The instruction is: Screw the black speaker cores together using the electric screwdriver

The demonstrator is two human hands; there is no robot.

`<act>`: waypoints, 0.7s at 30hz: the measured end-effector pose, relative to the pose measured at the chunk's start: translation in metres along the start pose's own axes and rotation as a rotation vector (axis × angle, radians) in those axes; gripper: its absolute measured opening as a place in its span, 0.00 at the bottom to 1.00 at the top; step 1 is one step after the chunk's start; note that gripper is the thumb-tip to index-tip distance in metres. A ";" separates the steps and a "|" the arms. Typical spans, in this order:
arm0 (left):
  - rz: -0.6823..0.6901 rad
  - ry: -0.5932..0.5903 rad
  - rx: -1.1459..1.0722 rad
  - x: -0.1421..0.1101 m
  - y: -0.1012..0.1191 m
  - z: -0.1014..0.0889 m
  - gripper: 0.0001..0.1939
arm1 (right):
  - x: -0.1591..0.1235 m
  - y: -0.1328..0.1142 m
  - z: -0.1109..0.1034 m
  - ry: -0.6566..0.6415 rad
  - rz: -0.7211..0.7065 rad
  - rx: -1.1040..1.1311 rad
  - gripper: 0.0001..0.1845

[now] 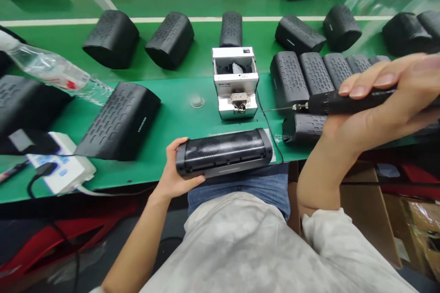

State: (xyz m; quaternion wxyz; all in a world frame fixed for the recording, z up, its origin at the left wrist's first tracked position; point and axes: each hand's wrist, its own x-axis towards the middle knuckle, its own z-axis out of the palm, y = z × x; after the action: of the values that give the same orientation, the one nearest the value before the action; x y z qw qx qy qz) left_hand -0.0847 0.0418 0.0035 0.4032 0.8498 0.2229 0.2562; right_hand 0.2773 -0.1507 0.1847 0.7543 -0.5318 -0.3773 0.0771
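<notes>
My left hand (175,171) grips the left end of a long black speaker housing (225,153), which lies tilted along the bench's front edge. Wrapped in my right hand (374,105) is a black electric screwdriver (333,102), held up at the right with its thin bit pointing left. The bit's end is near a silver screw feeder machine (237,84), in front of its metal outlet; whether a screw sits on the tip is too small to tell. A dark cable runs down beside the feeder, past the housing's right end.
Black textured speaker covers (117,121) stand around the green bench (178,100), several in a row at the right. At the left are a plastic bottle (65,71) and a white power strip (63,165) with plugs. Behind lies a green belt (206,0) with a white line.
</notes>
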 end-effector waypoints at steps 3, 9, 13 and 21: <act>0.046 -0.068 -0.021 0.023 -0.001 0.017 0.62 | 0.017 0.003 0.030 -0.060 -0.057 -0.054 0.29; 0.112 -0.160 -0.049 0.035 0.002 0.023 0.55 | 0.053 0.025 0.099 0.153 -0.444 0.047 0.16; 0.063 -0.192 -0.070 0.034 0.010 0.020 0.55 | 0.060 0.033 0.121 0.072 -0.444 -0.032 0.14; 0.053 -0.210 -0.115 0.035 0.010 0.023 0.58 | 0.065 0.027 0.127 0.041 -0.418 -0.030 0.14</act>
State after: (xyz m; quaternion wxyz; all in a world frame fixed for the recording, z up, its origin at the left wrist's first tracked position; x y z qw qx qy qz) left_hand -0.0421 0.0436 0.0077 0.4654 0.8530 0.1419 0.1889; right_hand 0.2472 -0.0112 0.2123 0.7533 -0.4547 -0.4651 -0.0974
